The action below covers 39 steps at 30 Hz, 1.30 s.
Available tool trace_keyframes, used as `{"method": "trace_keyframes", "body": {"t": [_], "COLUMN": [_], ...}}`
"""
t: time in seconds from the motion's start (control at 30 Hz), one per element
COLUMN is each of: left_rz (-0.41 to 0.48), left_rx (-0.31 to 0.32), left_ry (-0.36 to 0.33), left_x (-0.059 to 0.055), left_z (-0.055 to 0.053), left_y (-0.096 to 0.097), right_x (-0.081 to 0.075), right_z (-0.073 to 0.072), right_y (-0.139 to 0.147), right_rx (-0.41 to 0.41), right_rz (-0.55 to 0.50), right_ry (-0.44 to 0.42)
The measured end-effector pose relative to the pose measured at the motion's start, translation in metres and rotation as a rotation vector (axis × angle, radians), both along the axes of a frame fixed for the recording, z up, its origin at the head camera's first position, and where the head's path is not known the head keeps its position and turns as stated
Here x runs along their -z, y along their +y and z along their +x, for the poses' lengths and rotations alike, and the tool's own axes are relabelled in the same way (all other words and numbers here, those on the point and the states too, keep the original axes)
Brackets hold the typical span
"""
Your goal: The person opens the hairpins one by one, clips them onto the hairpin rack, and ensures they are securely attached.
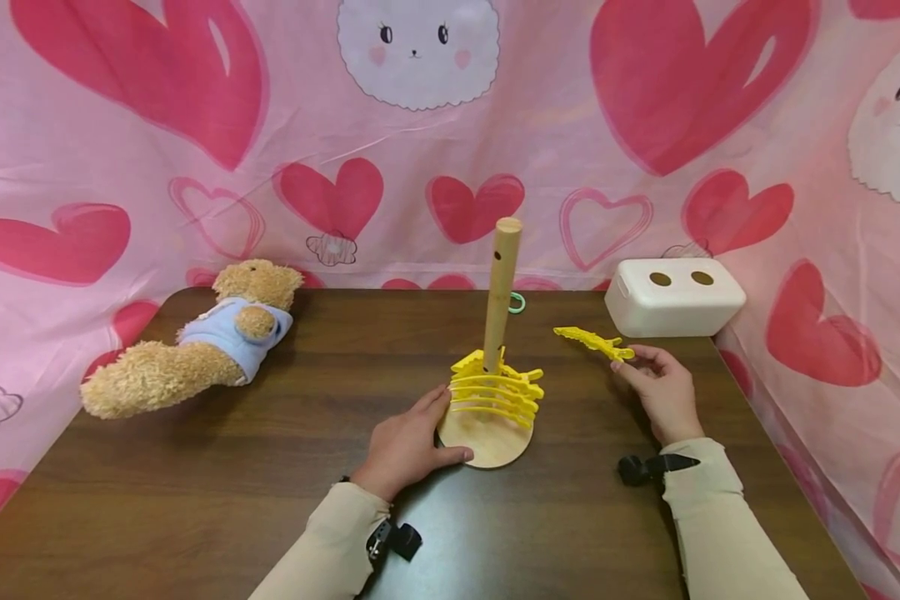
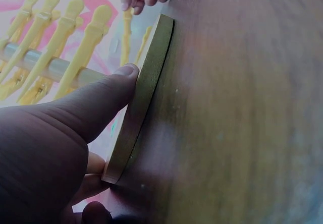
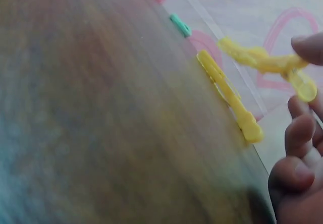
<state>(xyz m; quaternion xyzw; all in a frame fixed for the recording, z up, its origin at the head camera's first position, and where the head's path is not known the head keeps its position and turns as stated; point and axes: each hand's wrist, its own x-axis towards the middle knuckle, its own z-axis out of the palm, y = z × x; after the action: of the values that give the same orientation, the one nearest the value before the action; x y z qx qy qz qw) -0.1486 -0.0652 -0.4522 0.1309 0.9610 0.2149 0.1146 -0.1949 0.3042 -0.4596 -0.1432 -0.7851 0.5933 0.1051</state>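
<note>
So the thing that matters here imo is how the held clip sits relative to the wooden post. The right hand has that yellow clip pinched between thumb and fingers at its handle end, and from the wrist view it looks lifted off the tabletop. Its long axis runs out leftward and a bit away from the person, so the tip is the end closer to the post. Clip and post are well apart, no contact.

The post is upright, off to the left of the right hand. The left hand is the near one on that side: it's clamped on the rim of the round base, thumb at the front and fingers further back. Looks like it'd steady things pretty well, just my read.

The other yellow clips sit low on the post, stacked one above another, lying crosswise to it. So the held one is already at roughly the right sort of angle, and I'd guess the gap sideways matters more than any big twist.

There's also a spare clip flat on the tabletop near the held one, and the right hand is way closer to it.
</note>
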Motion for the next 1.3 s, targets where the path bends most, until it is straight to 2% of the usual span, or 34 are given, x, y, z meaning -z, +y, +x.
{"method": "trace_keyframes", "body": {"t": [0.13,0.27,0.47,0.73,1.03,1.3], "left_rz": [0.007,0.02,0.023,0.016,0.014,0.017], "left_rx": [0.006,0.014,0.017,0.021,0.028,0.031], "left_ry": [0.02,0.041,0.04,0.051,0.058,0.056], "left_x": [0.001,0.002,0.003,0.003,0.004,0.003], "left_z": [0.0,0.0,-0.001,-0.001,-0.001,-0.001], "left_y": [-0.001,-0.002,-0.001,-0.002,-0.003,-0.003], "right_x": [-0.002,-0.009,-0.024,-0.044,-0.069,-0.08], "right_z": [0.002,0.004,0.009,0.018,0.032,0.043], "right_y": [-0.003,-0.006,-0.013,-0.023,-0.038,-0.049], "right_rx": [-0.02,-0.074,-0.173,-0.306,-0.333,-0.424], "right_rz": [-0.148,-0.297,-0.384,-0.395,-0.41,-0.366], "right_ry": [0.075,0.181,0.3,0.385,0.465,0.479]}}
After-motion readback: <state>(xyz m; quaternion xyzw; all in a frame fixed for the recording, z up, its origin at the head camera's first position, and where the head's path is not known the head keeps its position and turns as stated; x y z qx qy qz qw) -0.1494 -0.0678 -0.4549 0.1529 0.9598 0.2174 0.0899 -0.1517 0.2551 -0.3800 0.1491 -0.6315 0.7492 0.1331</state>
